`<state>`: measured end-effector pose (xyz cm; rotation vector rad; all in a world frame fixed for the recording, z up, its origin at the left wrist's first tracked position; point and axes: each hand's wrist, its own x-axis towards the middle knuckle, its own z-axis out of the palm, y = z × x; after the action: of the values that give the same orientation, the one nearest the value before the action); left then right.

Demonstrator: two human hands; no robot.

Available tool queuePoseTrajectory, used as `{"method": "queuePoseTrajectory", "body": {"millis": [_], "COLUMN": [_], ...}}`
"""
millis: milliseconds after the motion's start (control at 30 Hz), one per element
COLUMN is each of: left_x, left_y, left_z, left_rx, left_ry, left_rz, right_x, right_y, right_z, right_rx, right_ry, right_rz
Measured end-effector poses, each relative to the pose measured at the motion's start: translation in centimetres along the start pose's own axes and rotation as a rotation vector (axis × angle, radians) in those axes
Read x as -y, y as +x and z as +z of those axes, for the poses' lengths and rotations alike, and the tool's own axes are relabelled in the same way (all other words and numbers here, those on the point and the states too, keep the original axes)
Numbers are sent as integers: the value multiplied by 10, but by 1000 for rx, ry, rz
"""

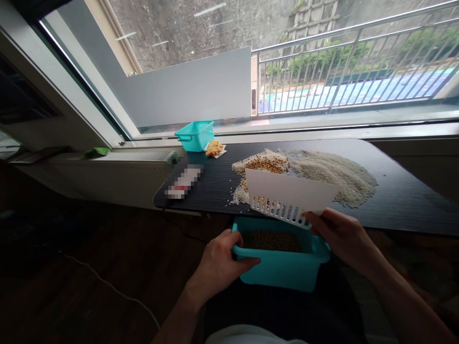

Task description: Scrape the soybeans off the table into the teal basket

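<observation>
My left hand (220, 263) is closed on the left rim of a teal plastic bin (283, 270) that sits on my lap below the table edge and holds brown beans. My right hand (340, 236) grips the right corner of a white slotted scoop (290, 193), tilted over the bin with a few beans caught at its slots. Behind the scoop, on the black table (394, 191), lies a spread of white rice (333, 174) with a patch of yellow-brown beans (267, 165) at its left.
A second teal bin (195, 135) stands at the table's far left corner by the window, with a yellow cloth-like item (215, 148) beside it. A blurred flat object (184, 181) lies on the table's left end. A radiator (139, 156) runs along the left.
</observation>
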<state>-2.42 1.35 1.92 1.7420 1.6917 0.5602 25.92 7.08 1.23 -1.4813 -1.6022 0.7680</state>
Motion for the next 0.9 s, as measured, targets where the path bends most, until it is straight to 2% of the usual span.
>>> {"method": "queuePoseTrajectory", "body": {"millis": [200, 467, 700, 900], "left_x": [3, 4, -2, -1], "left_y": [0, 0, -1, -1], "left_z": [1, 2, -1, -1], "left_rx": [10, 2, 19, 25], "left_ry": [6, 5, 10, 3], "left_rz": [3, 26, -12, 1], "right_x": [5, -4, -4, 1], "right_y": [11, -10, -14, -12], "right_z": [1, -33, -33, -31], "right_rx": [-104, -191, -116, -146], "right_ry": [41, 0, -74, -80], "right_rz": [53, 120, 114, 114]}}
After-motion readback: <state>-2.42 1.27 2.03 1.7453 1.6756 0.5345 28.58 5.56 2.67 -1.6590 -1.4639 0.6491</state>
